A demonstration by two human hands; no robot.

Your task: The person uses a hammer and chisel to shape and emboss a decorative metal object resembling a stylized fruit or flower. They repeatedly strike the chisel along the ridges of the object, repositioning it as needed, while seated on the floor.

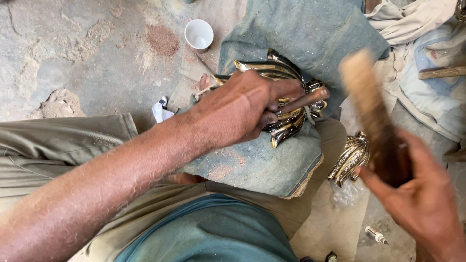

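My left hand [242, 109] grips a shiny gold-and-dark ornate metal piece [286, 77] with leaf-like ribs, pressing it onto a dusty blue-grey cloth [272, 160] laid over my knee. A thin rod-like tool [306, 99] lies under my fingers across the piece. My right hand [417, 194] holds a wooden brush [371, 111] raised to the right of the piece, blurred by motion. A second, similar ribbed metal piece [349, 157] rests below the brush, beside the cloth's edge.
A white cup [199, 35] stands on the rough concrete floor at the top. Crumpled light cloths [427, 53] lie at the upper right. A small white scrap [160, 110] sits by my leg. Clear plastic [347, 194] and a small white object [376, 235] lie at lower right.
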